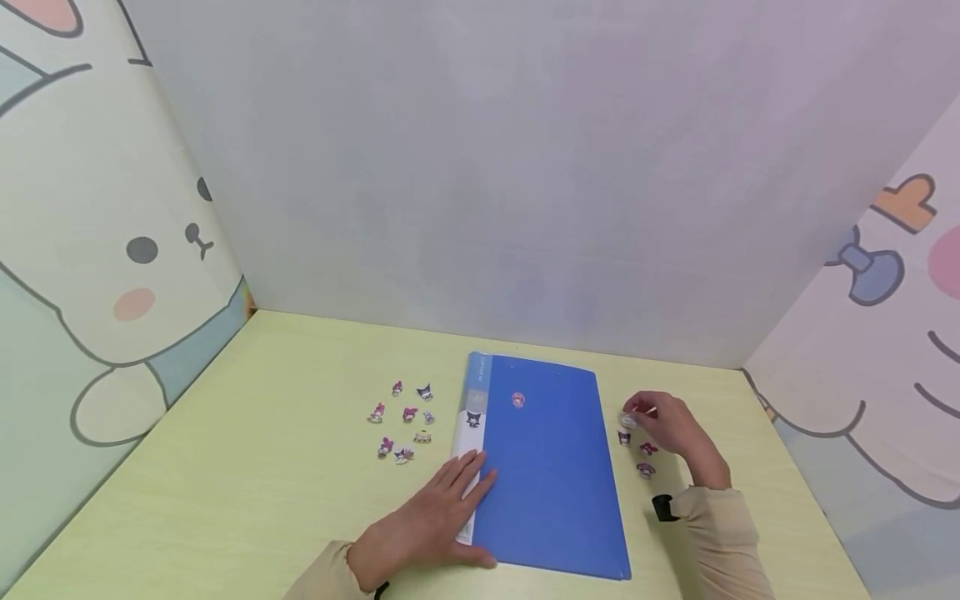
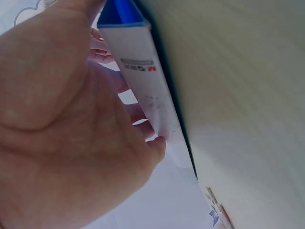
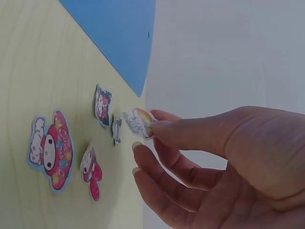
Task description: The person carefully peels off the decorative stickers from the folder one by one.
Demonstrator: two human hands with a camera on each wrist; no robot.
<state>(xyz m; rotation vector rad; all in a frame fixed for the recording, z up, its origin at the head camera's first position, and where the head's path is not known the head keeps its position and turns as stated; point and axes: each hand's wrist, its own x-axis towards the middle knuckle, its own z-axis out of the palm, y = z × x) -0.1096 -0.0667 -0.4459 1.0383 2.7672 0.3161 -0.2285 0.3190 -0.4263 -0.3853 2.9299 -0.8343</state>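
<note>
A blue folder (image 1: 547, 467) with a pale spine lies on the table, bearing a pink sticker (image 1: 518, 400) on its cover and a dark-and-white sticker (image 1: 473, 419) on its spine. My left hand (image 1: 431, 517) rests with extended fingers over the lower spine, its thumb near the bottom edge. Right of the folder, my right hand (image 1: 671, 429) pinches a white and yellow character sticker (image 3: 139, 123) between thumb and index finger, just above the table. Below that hand lie a pink sticker with flowers (image 3: 53, 150), a red-hooded sticker (image 3: 90, 171) and a dark-edged sticker (image 3: 102, 106).
Several loose character stickers, among them a pink one (image 1: 408, 414) and a dark-eared one (image 1: 425, 392), lie scattered left of the folder on the yellowish table (image 1: 300, 400). A grey-white wall (image 1: 480, 208) stands behind, with cartoon-printed panels (image 1: 90, 208) at both sides.
</note>
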